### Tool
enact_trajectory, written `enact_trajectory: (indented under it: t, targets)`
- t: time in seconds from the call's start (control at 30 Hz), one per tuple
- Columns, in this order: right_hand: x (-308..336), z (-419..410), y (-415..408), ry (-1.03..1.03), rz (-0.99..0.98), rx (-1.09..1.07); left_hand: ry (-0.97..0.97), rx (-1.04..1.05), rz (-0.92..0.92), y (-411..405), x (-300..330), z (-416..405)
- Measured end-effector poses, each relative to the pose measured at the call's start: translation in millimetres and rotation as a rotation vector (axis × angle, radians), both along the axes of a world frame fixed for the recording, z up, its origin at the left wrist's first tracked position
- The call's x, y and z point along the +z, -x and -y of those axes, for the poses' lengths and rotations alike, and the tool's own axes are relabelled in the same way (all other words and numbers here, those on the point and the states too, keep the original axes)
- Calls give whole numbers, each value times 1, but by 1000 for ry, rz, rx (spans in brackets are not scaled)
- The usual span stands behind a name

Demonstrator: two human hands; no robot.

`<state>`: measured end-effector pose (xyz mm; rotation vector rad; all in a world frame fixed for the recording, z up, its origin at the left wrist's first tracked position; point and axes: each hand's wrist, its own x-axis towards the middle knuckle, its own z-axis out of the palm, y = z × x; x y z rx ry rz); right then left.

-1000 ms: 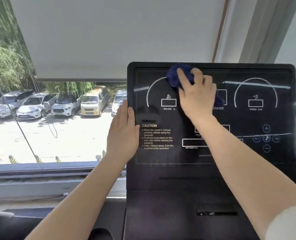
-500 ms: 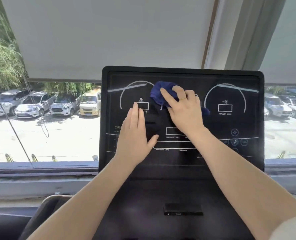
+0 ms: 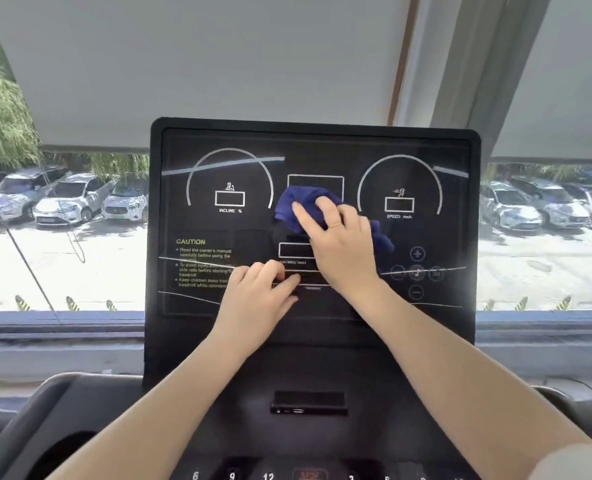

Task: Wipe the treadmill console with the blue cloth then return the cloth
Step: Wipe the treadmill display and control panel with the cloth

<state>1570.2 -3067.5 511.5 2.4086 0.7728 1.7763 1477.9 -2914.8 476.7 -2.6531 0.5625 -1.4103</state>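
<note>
Head view: upright glossy black treadmill console (image 3: pixel 461 188) in front of a window with parked cars (image 3: pixel 69 199) outside. Right hand (image 3: pixel 343 247) presses a bunched dark blue cloth (image 3: pixel 298 206) flat against panel centre, between the two dial arcs; fingers extended, gold ring visible. Left hand (image 3: pixel 256 303) rests lower on panel, fingers loosely bent, holding nothing, just beside right wrist

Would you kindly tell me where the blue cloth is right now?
In the head view, the crumpled blue cloth lies mid-console under the right hand, between the incline and speed dials.
</note>
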Motion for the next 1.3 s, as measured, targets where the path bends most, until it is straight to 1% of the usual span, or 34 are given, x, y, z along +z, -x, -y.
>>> enact_trajectory:
  t: [0.07,0.1,0.17,0.23,0.3,0.33,0.37,0.43,0.5,0.53,0.6,0.73,0.83,0.87,0.9,0.97,1.03,1.07,1.1,1.2,1.27,1.3]
  targets:
    - [6,24,-8,83,4,39,-39,15,-18,0,-8,5]
    - [12,39,-13,64,7,26,-36,26,-28,0,-10,6]
    - [25,73,-22,-63,18,-50,-12,53,-52,2,-13,8]
    - [35,94,-25,-219,-35,-126,6,73,-84,4,-13,9]
    - [36,83,-21,-381,-79,-183,9,79,-105,6,-15,8]
    - [32,71,-17,-405,-62,-190,6,84,-107,7,-17,8]
    - [24,56,-13,-367,-25,-167,3,88,-107,7,-18,8]
    - [1,32,-2,-174,29,-55,-10,89,-96,8,-19,8]
    - [-20,30,5,7,24,44,-8,108,-127,9,-20,10]
    - [-22,37,3,61,31,71,-4,132,-162,9,-21,11]
    - [-12,58,-6,75,54,58,16,183,-215,8,-20,14]
    - [20,101,-24,-169,37,-99,34,199,-272,11,-20,18]
    - [19,89,-20,-296,40,-181,33,201,-275,10,-23,18]
    - [12,77,-16,-282,47,-159,35,203,-279,9,-23,18]
    - [2,64,-11,-218,56,-109,34,205,-281,9,-23,18]
    - [-18,51,0,-9,54,26,20,211,-289,8,-21,18]
    - [-13,64,-6,145,67,106,1,229,-302,9,-19,19]
    - [-3,76,-13,157,69,107,-4,237,-302,10,-19,20]
    - [10,90,-21,111,72,74,-3,246,-309,10,-18,21]
    - [47,131,-38,-229,4,-81,16,264,-314,12,-17,23]
    - [52,133,-36,-379,-77,-132,34,269,-323,15,-15,26]
    - [47,123,-32,-422,-85,-157,44,276,-328,15,-14,29]
